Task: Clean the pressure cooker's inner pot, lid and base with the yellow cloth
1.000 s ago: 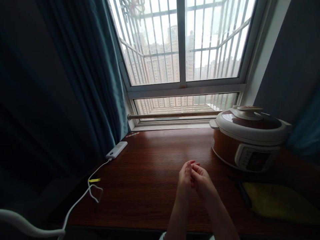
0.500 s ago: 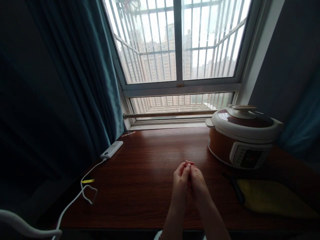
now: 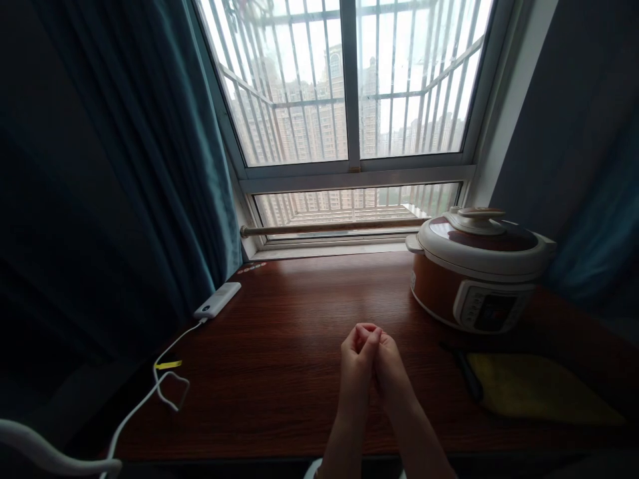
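Observation:
My left hand (image 3: 353, 356) and my right hand (image 3: 392, 362) meet over the brown wooden table (image 3: 289, 386), near the middle of its front half. Both have curled fingers, with thumbs and fingertips pressed against each other. No object shows between them; the palms are hidden from view. To their right lies a dark-handled thing (image 3: 468, 376) beside a yellow-green flat piece (image 3: 539, 389), both dim in shadow. Behind these stands a brown and white electric cooker (image 3: 439, 286) with its lid on.
A white power bank (image 3: 218, 301) lies at the left by the blue curtain (image 3: 200, 199). From it a white cable (image 3: 134, 409) with a yellow tag (image 3: 168, 364) runs over the table's left side. A barred window (image 3: 319, 120) and a horizontal rail (image 3: 324, 228) are at the back.
My fingers have shifted slightly: the fingertips that poked forward are now curled in more, and the hands remain together. The whole view has moved a little, so things sit slightly further left.

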`<state>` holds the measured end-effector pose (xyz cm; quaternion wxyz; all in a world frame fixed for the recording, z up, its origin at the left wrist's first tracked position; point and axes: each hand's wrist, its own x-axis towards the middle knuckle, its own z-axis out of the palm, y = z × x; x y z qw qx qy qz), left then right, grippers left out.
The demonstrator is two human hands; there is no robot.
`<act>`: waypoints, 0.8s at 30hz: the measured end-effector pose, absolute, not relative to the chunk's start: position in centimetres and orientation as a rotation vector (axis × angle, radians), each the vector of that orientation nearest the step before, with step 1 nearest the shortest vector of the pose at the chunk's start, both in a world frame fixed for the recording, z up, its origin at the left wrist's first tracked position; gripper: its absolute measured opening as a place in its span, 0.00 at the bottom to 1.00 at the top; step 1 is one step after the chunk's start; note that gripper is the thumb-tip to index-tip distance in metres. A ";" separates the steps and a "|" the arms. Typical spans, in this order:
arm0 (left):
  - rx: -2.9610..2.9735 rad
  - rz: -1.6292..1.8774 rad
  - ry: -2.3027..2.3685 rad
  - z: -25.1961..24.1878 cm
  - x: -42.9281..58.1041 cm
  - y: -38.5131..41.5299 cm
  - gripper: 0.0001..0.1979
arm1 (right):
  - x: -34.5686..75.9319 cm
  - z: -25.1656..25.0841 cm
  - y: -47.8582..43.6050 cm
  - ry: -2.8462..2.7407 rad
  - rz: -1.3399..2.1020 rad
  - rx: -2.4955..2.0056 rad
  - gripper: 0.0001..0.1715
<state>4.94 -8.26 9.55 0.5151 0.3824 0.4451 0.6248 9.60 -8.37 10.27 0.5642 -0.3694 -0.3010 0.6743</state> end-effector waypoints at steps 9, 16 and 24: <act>0.918 1.471 1.070 10.0 4.7 -8.6 0.09 | 9.5 9.9 -8.5 -0.670 1.620 -0.818 0.21; 0.938 1.475 1.112 9.6 4.9 -8.5 0.11 | 9.6 9.8 -8.4 -0.666 1.593 -0.839 0.20; 0.949 1.492 1.108 9.2 5.0 -8.3 0.12 | 9.6 10.0 -8.6 -0.690 1.564 -0.872 0.21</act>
